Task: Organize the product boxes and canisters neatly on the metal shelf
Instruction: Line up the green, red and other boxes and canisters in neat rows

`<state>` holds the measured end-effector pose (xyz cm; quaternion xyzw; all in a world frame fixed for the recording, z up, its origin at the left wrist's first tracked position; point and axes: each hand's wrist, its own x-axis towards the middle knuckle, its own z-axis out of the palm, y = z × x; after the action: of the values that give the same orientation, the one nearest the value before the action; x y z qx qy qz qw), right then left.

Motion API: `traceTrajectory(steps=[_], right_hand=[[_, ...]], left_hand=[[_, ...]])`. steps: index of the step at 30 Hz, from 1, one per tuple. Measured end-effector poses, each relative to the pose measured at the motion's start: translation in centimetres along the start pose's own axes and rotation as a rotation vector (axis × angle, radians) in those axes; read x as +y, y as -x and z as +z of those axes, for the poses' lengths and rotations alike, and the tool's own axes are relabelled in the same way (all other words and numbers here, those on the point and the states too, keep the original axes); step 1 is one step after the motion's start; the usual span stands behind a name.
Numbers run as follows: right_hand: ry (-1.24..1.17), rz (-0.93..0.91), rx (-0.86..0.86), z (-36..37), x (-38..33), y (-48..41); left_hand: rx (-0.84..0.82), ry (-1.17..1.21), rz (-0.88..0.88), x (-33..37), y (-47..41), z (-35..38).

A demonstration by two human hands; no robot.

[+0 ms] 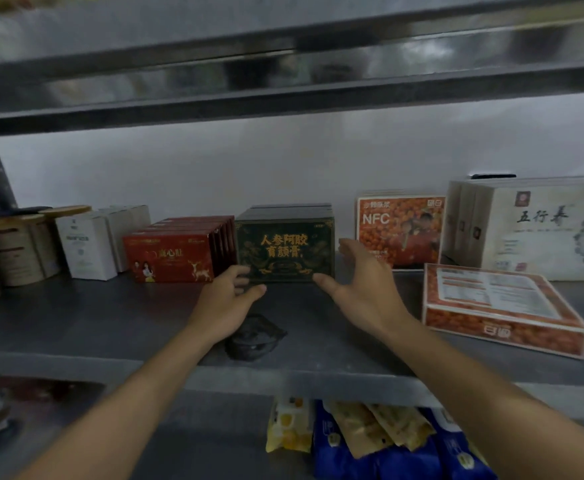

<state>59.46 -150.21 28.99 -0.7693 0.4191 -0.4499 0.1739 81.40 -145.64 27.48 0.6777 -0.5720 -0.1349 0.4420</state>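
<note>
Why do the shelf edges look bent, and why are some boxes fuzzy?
Head view: the wide-angle lens bows the metal shelf edges; light is dim, with glare streaks on the upper shelf; the flat orange box at right and canisters at left smear, while the dark green box is readable.

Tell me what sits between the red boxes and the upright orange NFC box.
Head view: the dark green box, then the right hand at the gap.

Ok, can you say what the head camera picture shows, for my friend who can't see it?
A person's left hand and right hand reach with open fingers to either side of a dark green box with gold writing on a metal shelf. Red boxes stand beside it on the left, orange boxes and pale boxes on the right, canisters far left.
</note>
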Motion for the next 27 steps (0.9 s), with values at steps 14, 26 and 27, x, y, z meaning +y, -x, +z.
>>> traceTrajectory(steps=[14,26,27], right_hand=[[0.608,0.213,0.028,-14.9,6.7,8.6],[0.425,0.148,-0.012,-16.0,10.0,8.6],[0.420,0.124,0.001,-15.9,9.8,8.3]], left_hand=[[-0.399,-0.025,0.339,7.6,2.2,9.8],[-0.492,-0.207,0.380,8.0,1.5,11.4],[-0.485,-0.190,0.385,7.9,1.4,11.4]])
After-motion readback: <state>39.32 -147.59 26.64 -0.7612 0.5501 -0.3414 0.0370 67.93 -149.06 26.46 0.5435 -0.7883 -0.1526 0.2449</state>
